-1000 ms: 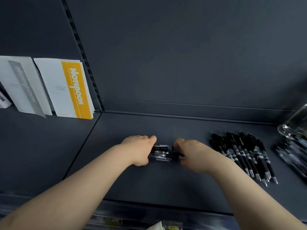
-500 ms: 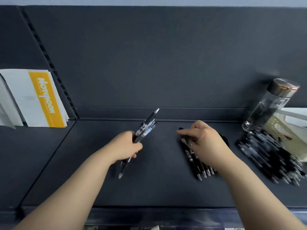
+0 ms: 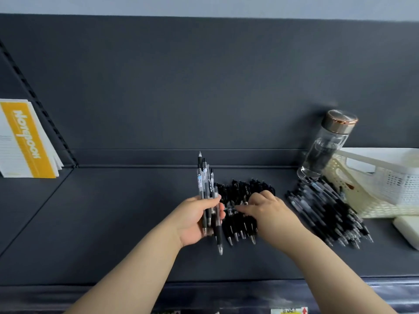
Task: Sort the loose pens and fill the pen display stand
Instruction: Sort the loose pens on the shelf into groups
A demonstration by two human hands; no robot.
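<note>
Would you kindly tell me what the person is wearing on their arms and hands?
Nothing visible: the left hand and right hand are ungloved and ringless, and no sleeve, watch or bracelet shows anywhere up to the frame's edge.

Illumination is soft, even and moderate, and comes from above and in front. Both forearms read bright against the dark grey shelf [image 3: 113, 223] and back panel [image 3: 181, 87], which return little light. The bottle [image 3: 324, 150] casts a faint shadow on the panel behind its copper cap [image 3: 340, 118], which carries a small glare spot. The clear pens [image 3: 205, 177] in the left hand [image 3: 195, 219] are sharp. The right hand [image 3: 265, 209], the black pens [image 3: 238, 227] under it and the pen pile [image 3: 322, 209] are smeared. Wide-angle distortion bows straight lines near the edges.
</note>
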